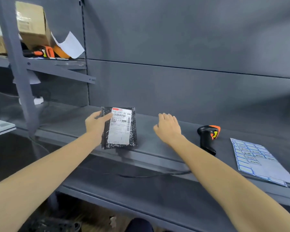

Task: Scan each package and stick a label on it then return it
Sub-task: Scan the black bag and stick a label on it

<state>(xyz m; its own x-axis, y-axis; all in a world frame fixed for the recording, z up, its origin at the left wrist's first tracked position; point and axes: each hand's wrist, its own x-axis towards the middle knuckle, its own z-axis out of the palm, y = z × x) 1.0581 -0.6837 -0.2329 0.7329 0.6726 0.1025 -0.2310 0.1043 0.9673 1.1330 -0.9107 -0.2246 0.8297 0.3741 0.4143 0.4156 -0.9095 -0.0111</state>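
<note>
Your left hand (97,122) grips the black package (120,128) by its left edge above the grey shelf (157,144); your right hand (168,127) hovers relaxed near the scanner (208,138) and label sheet (256,159).

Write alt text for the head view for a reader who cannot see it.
A person's left hand holds a black package with a white shipping label upright on a grey shelf, while the right hand hovers open beside it. Further right lie a barcode scanner and a sticker sheet.

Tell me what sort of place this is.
Probably a parcel sorting or pickup station: grey metal shelving, a black mailer with a shipping label, a barcode scanner and a sticker sheet.
</note>
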